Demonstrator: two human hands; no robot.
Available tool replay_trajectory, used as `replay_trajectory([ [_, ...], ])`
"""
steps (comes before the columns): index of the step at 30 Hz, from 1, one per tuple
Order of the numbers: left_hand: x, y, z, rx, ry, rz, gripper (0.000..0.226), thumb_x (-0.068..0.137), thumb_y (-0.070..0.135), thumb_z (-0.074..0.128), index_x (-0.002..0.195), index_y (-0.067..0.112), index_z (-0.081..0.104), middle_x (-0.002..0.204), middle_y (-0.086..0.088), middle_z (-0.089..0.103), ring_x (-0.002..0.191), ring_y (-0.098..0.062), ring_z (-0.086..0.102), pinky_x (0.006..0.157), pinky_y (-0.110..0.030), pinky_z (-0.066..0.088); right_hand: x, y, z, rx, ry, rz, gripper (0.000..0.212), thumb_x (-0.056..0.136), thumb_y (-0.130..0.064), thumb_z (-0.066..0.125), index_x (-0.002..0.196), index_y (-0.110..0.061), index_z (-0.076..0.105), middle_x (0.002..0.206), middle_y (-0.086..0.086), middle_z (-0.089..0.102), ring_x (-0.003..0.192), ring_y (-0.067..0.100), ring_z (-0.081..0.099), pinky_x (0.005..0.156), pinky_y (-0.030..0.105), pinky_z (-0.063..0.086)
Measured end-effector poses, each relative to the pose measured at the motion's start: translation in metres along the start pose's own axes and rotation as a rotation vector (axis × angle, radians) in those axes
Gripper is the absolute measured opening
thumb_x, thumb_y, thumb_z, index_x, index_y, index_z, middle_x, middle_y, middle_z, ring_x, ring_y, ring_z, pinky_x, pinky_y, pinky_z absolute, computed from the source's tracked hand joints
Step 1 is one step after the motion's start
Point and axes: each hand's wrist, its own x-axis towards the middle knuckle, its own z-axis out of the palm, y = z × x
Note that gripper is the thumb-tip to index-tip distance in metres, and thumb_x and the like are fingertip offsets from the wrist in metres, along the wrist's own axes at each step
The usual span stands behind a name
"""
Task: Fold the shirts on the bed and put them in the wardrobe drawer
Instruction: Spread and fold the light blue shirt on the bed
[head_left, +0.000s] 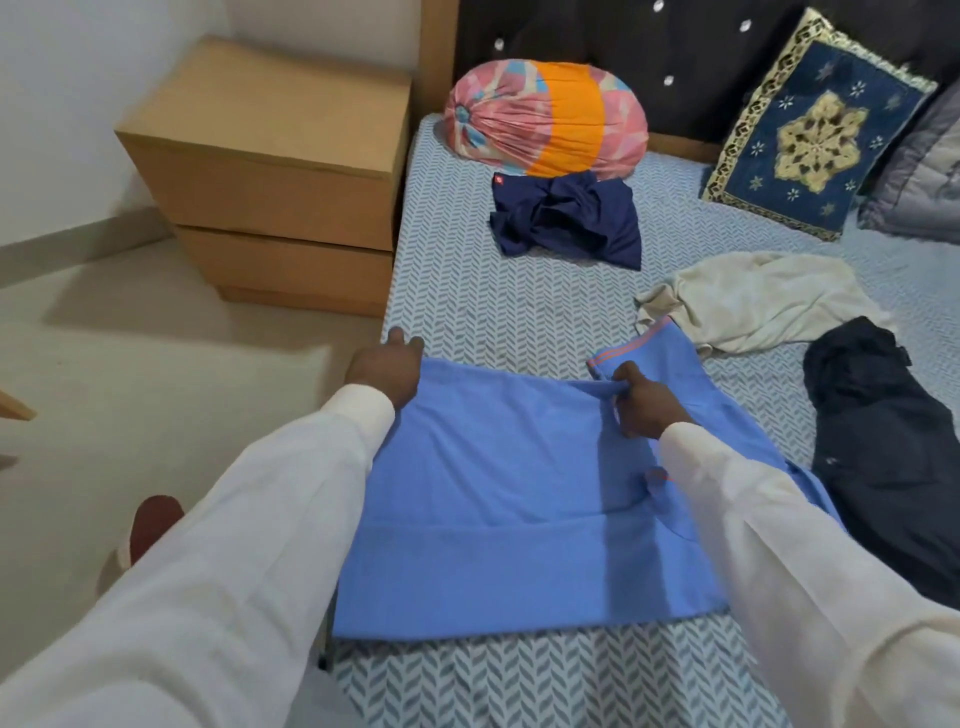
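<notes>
We count four garments on the bed (467, 291). A blue shirt (493, 493) lies spread flat nearest us, a navy shirt (566, 218) is bunched by the one bolster (545, 124), a cream shirt (753, 301) is crumpled, and a dark garment (883, 441) lies at the right. Both our hands are on the blue shirt. The right grip (641, 402) pinches a fold at its far edge. The left grip (384, 371) covers its far left corner, fingers mostly hidden, so we cannot tell whether it holds cloth. One patterned cushion (810, 135) stands upright; a grey pillow (924, 171) is cut off. The bedside cabinet (270, 171) shows two drawers. The dark garment runs behind our sleeve, and we cannot make out its kind.
</notes>
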Motion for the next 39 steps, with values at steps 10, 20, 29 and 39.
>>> replay_trajectory([
  [10, -0.088, -0.017, 0.008, -0.050, 0.260, 0.053, 0.027, 0.080, 0.006, 0.058, 0.102, 0.020, 0.065, 0.098, -0.006, 0.063, 0.092, -0.031, 0.060, 0.064, -0.032, 0.040, -0.073, 0.032, -0.012, 0.068, 0.182, -0.064, 0.016, 0.078, -0.013, 0.069, 0.086, -0.026, 0.065, 0.089, 0.011, 0.061, 0.086, 0.036, 0.062, 0.068, 0.040, 0.048],
  [20, -0.168, 0.003, 0.038, 0.045, 0.247, 0.102, 0.028, 0.050, -0.009, 0.072, 0.069, 0.011, 0.070, 0.065, -0.008, 0.061, 0.075, -0.034, 0.061, 0.049, -0.032, 0.045, -0.144, 0.036, 0.000, -0.069, 0.367, -0.176, 0.003, 0.072, -0.019, 0.067, 0.074, -0.019, 0.069, 0.082, 0.009, 0.052, 0.083, 0.036, 0.056, 0.059, 0.036, 0.042],
  [29, -0.188, 0.011, 0.051, 0.127, 0.217, 0.027, 0.016, 0.064, -0.002, 0.065, 0.072, 0.011, 0.064, 0.076, -0.007, 0.056, 0.081, -0.032, 0.053, 0.061, -0.035, 0.040, -0.162, 0.051, 0.026, -0.327, 0.404, -0.256, 0.008, 0.067, -0.026, 0.069, 0.072, -0.021, 0.068, 0.078, 0.006, 0.053, 0.076, 0.035, 0.056, 0.065, 0.038, 0.037],
  [39, -0.144, 0.099, 0.067, -0.271, -0.127, -0.016, 0.080, 0.095, 0.069, 0.023, 0.155, 0.030, -0.011, 0.161, -0.006, -0.022, 0.147, -0.033, -0.020, 0.118, -0.055, -0.010, -0.136, 0.003, 0.044, -0.330, 0.389, -0.225, 0.063, 0.063, -0.041, 0.058, 0.122, -0.019, 0.060, 0.120, 0.015, 0.058, 0.099, 0.037, 0.056, 0.078, 0.044, 0.044],
])
